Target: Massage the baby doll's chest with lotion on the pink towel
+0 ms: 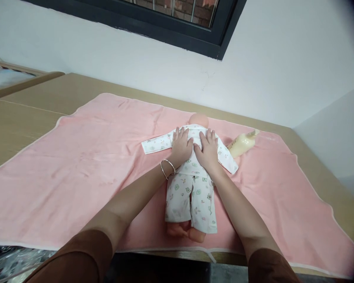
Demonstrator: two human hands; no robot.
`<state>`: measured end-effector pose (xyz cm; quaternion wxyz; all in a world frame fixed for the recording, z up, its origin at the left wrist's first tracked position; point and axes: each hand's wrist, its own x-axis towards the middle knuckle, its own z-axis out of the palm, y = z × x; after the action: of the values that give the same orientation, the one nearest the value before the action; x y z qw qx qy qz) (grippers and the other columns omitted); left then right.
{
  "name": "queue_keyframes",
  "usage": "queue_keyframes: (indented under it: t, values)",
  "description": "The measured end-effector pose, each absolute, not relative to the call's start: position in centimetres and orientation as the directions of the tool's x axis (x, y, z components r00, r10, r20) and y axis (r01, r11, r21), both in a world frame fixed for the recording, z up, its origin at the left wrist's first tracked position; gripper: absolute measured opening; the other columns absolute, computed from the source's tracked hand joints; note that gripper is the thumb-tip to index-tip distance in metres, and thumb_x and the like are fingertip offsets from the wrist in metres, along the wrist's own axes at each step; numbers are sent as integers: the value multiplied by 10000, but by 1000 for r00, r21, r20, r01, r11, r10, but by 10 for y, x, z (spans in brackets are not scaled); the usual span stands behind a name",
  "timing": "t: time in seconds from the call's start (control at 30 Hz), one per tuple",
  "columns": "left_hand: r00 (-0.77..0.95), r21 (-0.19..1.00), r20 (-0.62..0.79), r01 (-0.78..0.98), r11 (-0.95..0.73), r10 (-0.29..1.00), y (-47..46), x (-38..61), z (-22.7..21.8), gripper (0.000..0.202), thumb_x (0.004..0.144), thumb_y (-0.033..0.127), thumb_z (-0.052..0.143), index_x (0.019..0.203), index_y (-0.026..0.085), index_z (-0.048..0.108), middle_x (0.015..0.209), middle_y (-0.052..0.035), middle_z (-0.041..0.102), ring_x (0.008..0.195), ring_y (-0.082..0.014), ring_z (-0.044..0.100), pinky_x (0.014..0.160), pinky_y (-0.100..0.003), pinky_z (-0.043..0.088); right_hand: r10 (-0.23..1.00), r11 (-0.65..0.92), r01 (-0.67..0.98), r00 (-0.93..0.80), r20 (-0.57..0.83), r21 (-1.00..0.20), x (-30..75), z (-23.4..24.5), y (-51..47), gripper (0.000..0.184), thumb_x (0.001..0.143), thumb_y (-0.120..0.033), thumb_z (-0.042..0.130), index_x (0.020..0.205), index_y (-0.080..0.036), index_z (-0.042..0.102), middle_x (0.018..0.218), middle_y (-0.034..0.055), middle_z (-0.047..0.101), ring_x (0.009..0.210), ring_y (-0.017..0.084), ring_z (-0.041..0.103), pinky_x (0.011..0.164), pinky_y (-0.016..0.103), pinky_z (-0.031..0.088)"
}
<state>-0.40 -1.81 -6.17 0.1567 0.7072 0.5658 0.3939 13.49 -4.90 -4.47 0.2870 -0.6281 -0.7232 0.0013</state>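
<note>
A baby doll (191, 200) in white patterned top and trousers lies on a pink blanket (85, 157), its head at the far end and its bare feet toward me. My left hand (181, 146) rests flat on the left side of the doll's upper body, fingers spread. On the right side, my right hand (208, 151) lies the same way, thumb pointing toward the other hand. Both hands are open and touch the cloth of the top. The doll's sleeves stretch out to either side. A bangle circles my left wrist.
Right of the doll lies a pale yellow bottle (243, 143) on its side. The blanket covers much of a wooden table (41, 94) against a white wall, below a dark window frame (177, 31). Clear plastic wrapping (20, 261) shows at the lower left.
</note>
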Motion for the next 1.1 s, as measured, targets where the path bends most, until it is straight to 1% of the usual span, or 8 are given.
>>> queue_keyframes:
  t: [0.1,0.23,0.4,0.57,0.8,0.87,1.0,1.1]
  values:
    - [37,680,386,664,-311,922,-17,-4,-63,533,1027,289,416,1525,130,522,1670,-149,454,1640,-333,242,1346,-572,194,875,225,916,-42,482,-331,135,-45,-50,678,983,-385,470,1608,-128,411,1766,192,208,1655,389,78,1282,681,160]
    - [40,684,377,661,-308,925,-18,-5,-62,534,1028,280,411,1525,121,525,1673,-147,450,1637,-331,249,1350,-553,189,908,311,889,-175,380,-335,134,-45,-50,580,1013,-367,424,1544,-152,515,1708,180,370,1619,362,254,1287,641,213]
    - [48,684,341,673,-283,939,-19,-6,-57,531,1029,273,409,1527,131,527,1683,-139,438,1641,-329,238,1350,-569,180,873,201,923,-17,488,-327,132,-44,-54,690,966,-388,500,1612,-163,414,1784,163,152,1655,397,54,1272,689,185]
    - [63,666,314,697,-267,947,-22,-5,-52,533,1033,281,403,1522,114,537,1685,-143,432,1642,-343,231,1350,-576,176,962,146,922,-49,267,-359,133,-39,-50,659,982,-415,499,1605,-206,453,1751,152,281,1618,437,215,1263,708,195]
    - [81,647,348,700,-302,934,-19,-6,-53,530,1027,310,415,1505,127,551,1683,-142,435,1642,-357,219,1345,-591,167,982,105,915,-34,187,-389,124,-24,-56,676,994,-390,505,1630,-180,421,1757,165,249,1623,457,189,1257,729,210]
    - [93,648,340,699,-304,936,-20,-7,-50,527,1025,313,418,1497,125,558,1692,-145,419,1646,-371,195,1342,-621,129,984,142,881,-76,162,-450,128,-8,-60,634,965,-346,546,1568,-154,519,1704,179,376,1596,421,303,1272,654,278]
    - [155,705,351,605,-370,923,-40,-1,-26,516,1022,348,441,1469,130,579,1695,-146,413,1654,-353,177,1345,-613,127,923,270,684,16,384,-678,169,37,-71,474,968,-345,515,1378,-190,696,1420,119,704,1341,286,647,1183,479,487]
    - [214,801,392,400,-446,895,-69,19,4,511,1036,401,416,1450,158,594,1630,-123,517,1619,-298,305,1352,-536,188,786,330,634,225,575,-699,220,63,-78,469,962,-389,535,1384,-242,679,1438,83,688,1367,289,619,1193,537,470]
